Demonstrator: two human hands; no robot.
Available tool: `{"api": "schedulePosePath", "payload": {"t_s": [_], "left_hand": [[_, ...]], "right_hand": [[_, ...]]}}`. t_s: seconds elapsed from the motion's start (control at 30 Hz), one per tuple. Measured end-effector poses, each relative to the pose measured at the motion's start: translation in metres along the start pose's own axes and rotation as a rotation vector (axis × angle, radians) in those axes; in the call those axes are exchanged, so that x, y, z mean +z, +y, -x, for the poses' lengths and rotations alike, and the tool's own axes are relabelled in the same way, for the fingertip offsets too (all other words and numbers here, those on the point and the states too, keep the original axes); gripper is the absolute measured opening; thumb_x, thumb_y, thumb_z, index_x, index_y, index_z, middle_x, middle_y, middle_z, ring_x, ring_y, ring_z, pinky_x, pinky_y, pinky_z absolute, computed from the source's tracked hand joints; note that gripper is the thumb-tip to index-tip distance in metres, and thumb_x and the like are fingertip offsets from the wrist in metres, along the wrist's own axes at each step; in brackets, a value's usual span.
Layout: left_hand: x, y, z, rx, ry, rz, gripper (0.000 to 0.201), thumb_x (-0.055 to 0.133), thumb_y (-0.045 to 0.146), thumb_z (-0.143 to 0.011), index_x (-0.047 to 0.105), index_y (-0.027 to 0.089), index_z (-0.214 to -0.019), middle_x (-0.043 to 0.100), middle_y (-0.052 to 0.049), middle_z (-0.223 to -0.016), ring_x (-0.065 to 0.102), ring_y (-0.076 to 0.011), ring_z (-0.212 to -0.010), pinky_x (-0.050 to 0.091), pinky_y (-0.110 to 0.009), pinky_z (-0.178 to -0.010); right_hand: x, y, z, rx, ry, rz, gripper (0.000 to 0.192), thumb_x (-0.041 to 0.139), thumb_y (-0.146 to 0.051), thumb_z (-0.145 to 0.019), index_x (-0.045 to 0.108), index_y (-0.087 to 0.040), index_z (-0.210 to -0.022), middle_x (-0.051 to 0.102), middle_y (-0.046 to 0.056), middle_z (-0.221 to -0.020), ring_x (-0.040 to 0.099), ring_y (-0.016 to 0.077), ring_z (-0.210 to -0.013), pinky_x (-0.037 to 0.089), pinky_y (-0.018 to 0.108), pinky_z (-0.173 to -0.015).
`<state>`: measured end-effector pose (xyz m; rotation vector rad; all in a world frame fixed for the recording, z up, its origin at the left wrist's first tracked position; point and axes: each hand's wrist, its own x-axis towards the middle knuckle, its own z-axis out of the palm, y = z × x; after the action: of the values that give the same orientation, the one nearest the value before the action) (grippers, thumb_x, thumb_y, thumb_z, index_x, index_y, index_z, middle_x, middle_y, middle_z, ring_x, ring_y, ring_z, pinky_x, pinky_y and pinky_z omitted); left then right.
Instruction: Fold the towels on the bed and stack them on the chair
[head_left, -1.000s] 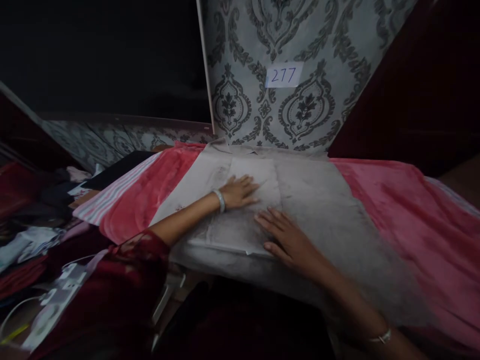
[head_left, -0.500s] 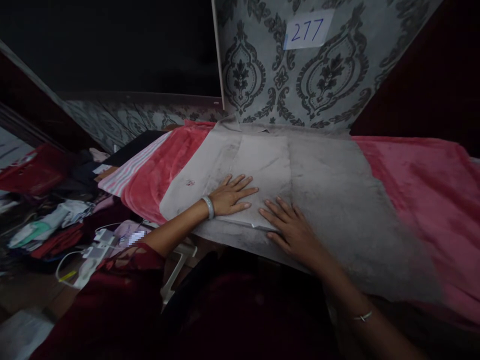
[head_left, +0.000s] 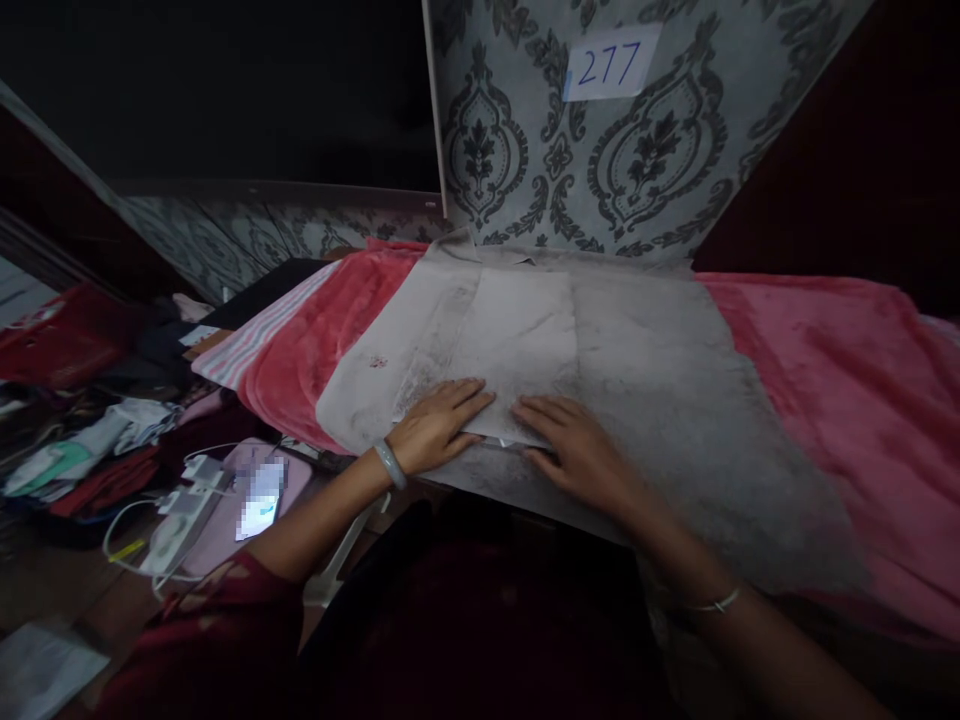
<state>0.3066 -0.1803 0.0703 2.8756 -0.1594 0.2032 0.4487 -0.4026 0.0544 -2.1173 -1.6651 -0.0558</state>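
A folded pale grey cloth (head_left: 517,330) lies flat on a larger grey fabric (head_left: 675,400) spread over a pink blanket (head_left: 840,370). My left hand (head_left: 439,425) rests palm down on the near edge of the folded cloth, fingers together and pointing right. My right hand (head_left: 574,450) lies palm down beside it on the same near edge, fingers spread a little. The two hands almost touch at the fingertips. Neither hand grips anything.
A patterned grey wall panel (head_left: 570,150) with a paper label "277" (head_left: 611,62) stands behind the blanket. Left of it, lower down, lie piled clothes (head_left: 82,450), a lit phone (head_left: 259,495) and a white charger with cables (head_left: 176,520).
Both hands have slid back toward me along the folded cloth to its near edge and come closer together. The view shifted slightly.
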Motion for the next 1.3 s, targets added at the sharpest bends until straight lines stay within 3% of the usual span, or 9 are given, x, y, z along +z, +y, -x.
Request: {"api": "schedulePosePath", "payload": {"t_s": [0.37,0.47,0.6,0.73,0.9,0.97,1.03,1.13,1.3], "left_hand": [[-0.005,-0.020,-0.017,0.020,0.142,0.116,0.031,0.047,0.026,-0.096,0.066,0.020,-0.120,0.072,-0.007,-0.119,0.067,-0.0207,-0.111,0.053,-0.036,-0.096],[-0.007,-0.015,-0.018,0.015,0.172,0.119,0.029,0.053,0.031,-0.094,0.067,0.020,-0.116,0.073,-0.006,-0.114,0.069,-0.0214,-0.105,0.053,-0.035,-0.091],[-0.009,-0.009,-0.014,0.033,0.121,0.093,0.043,0.064,0.038,-0.087,0.061,0.018,-0.125,0.070,-0.010,-0.122,0.067,-0.0260,-0.109,0.052,-0.038,-0.093],[-0.008,-0.013,-0.018,-0.052,0.137,0.102,0.029,0.051,0.023,-0.093,0.062,0.018,-0.120,0.071,-0.008,-0.116,0.067,-0.0220,-0.105,0.051,-0.034,-0.090],[-0.008,-0.015,-0.028,-0.139,0.146,0.049,0.020,0.050,0.022,-0.093,0.066,0.019,-0.106,0.073,-0.005,-0.098,0.068,-0.0210,-0.091,0.052,-0.033,-0.080],[-0.009,-0.009,-0.024,-0.103,0.240,0.033,0.023,0.050,0.021,-0.092,0.064,0.018,-0.112,0.071,-0.008,-0.105,0.067,-0.0217,-0.097,0.052,-0.035,-0.084],[-0.008,-0.001,-0.013,-0.042,0.442,-0.035,0.026,0.052,0.021,-0.091,0.062,0.017,-0.116,0.068,-0.011,-0.115,0.063,-0.0244,-0.107,0.051,-0.039,-0.090],[0.002,0.015,0.007,0.072,0.658,-0.156,0.023,0.052,0.016,-0.091,0.063,0.019,-0.111,0.068,-0.011,-0.108,0.061,-0.0247,-0.103,0.049,-0.042,-0.088],[0.029,0.038,0.016,0.160,0.486,-0.179,0.029,0.051,0.016,-0.094,0.059,0.016,-0.122,0.067,-0.012,-0.112,0.058,-0.0243,-0.103,0.048,-0.040,-0.085]], "right_hand": [[0.008,-0.010,-0.007,0.025,0.069,0.082,0.046,0.045,-0.013,-0.094,0.058,-0.019,-0.138,0.066,0.012,-0.127,0.061,0.0258,-0.115,0.048,0.044,-0.101],[0.007,-0.009,-0.012,0.043,0.101,0.094,0.045,0.044,-0.009,-0.093,0.059,-0.019,-0.135,0.072,0.010,-0.112,0.067,0.0226,-0.100,0.052,0.036,-0.089],[0.006,-0.004,-0.018,0.102,0.104,0.093,0.041,0.045,-0.013,-0.095,0.062,-0.022,-0.132,0.073,0.008,-0.107,0.069,0.0205,-0.091,0.052,0.029,-0.079],[0.002,-0.006,-0.024,0.177,0.090,0.099,0.039,0.045,-0.016,-0.097,0.062,-0.025,-0.131,0.073,0.006,-0.110,0.068,0.0198,-0.090,0.049,0.028,-0.076],[-0.008,-0.018,-0.036,0.204,0.010,0.154,0.034,0.054,-0.024,-0.096,0.062,-0.022,-0.129,0.071,0.009,-0.109,0.065,0.0226,-0.097,0.045,0.029,-0.080],[-0.010,-0.019,-0.044,0.234,-0.034,0.171,0.025,0.052,-0.024,-0.097,0.068,-0.021,-0.116,0.072,0.008,-0.103,0.064,0.0224,-0.097,0.043,0.029,-0.079],[-0.011,-0.016,-0.051,0.271,-0.051,0.167,0.022,0.051,-0.024,-0.098,0.070,-0.021,-0.108,0.072,0.007,-0.100,0.065,0.0221,-0.096,0.041,0.028,-0.076],[-0.011,-0.011,-0.057,0.319,-0.037,0.150,0.020,0.052,-0.025,-0.097,0.069,-0.020,-0.106,0.073,0.006,-0.099,0.065,0.0213,-0.094,0.039,0.027,-0.072],[-0.014,-0.009,-0.058,0.338,-0.005,0.146,0.019,0.052,-0.026,-0.096,0.069,-0.021,-0.104,0.074,0.006,-0.098,0.066,0.0195,-0.089,0.036,0.026,-0.069]]}}
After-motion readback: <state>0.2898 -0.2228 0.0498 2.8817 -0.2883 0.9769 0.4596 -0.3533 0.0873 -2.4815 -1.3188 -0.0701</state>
